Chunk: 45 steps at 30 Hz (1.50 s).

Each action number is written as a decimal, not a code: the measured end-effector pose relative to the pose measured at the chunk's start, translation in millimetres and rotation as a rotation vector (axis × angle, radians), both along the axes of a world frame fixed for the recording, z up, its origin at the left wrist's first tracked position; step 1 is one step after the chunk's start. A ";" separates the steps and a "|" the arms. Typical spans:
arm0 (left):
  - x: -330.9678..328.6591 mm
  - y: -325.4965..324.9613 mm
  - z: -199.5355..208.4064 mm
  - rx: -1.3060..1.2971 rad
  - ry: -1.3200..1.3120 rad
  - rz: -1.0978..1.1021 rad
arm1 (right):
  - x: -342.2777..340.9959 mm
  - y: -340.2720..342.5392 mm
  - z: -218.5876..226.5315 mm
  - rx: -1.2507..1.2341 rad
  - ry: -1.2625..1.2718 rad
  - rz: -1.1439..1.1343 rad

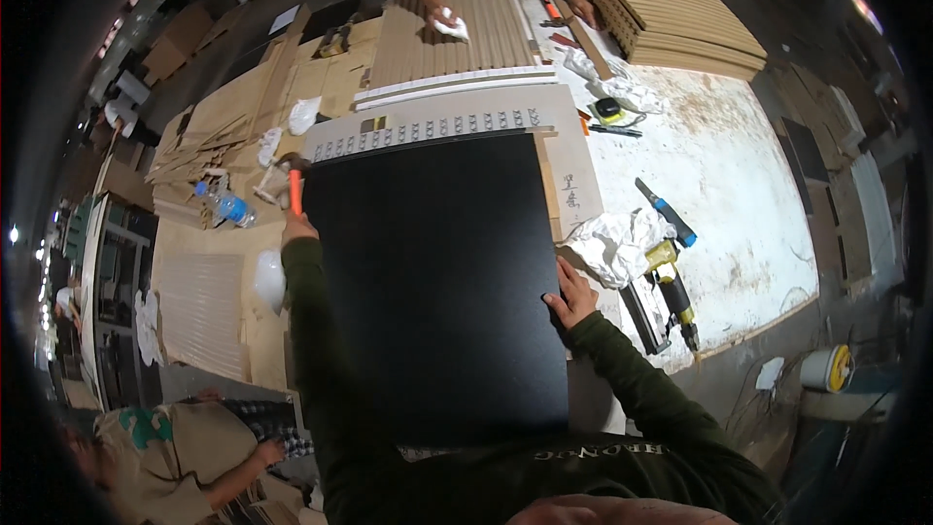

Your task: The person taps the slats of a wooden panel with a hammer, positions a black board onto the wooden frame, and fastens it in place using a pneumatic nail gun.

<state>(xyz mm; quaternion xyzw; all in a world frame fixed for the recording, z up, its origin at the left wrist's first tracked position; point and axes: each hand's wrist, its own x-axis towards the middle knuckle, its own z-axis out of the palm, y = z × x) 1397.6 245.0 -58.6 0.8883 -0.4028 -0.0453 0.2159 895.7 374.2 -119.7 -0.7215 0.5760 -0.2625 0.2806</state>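
A large black panel [437, 282] lies flat in front of me, over a grey-beige board [573, 165] whose far edge carries a row of small cut-out marks. My left hand [300, 227] is closed around the orange handle of a hammer [295, 191], at the panel's far left corner. The hammer's dark head points away from me. My right hand [573, 294] rests at the panel's right edge, its fingers stretched out and the thumb at the rim. Just beyond that hand lies a crumpled white cloth [617, 245], beside a yellow-and-black pneumatic nail gun [671, 282].
A blue-handled knife [673, 221] and a tape measure [607, 110] lie on the white tabletop [748, 224]. Across, a person wipes a ribbed brown panel [428, 49] with a white cloth [450, 24]. Brown panels [671, 19] stand stacked far right. A water bottle [228, 204] lies left.
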 end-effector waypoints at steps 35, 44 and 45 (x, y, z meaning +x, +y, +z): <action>-321.1 396.0 36.7 0.197 0.485 -0.563 | -20.5 15.7 17.6 0.101 -0.014 0.137; -319.1 420.0 5.9 0.116 0.086 -0.705 | -18.0 39.2 17.7 0.070 0.041 0.187; -312.4 421.2 5.4 0.211 -0.037 -0.767 | -16.5 45.8 18.0 0.061 0.060 0.138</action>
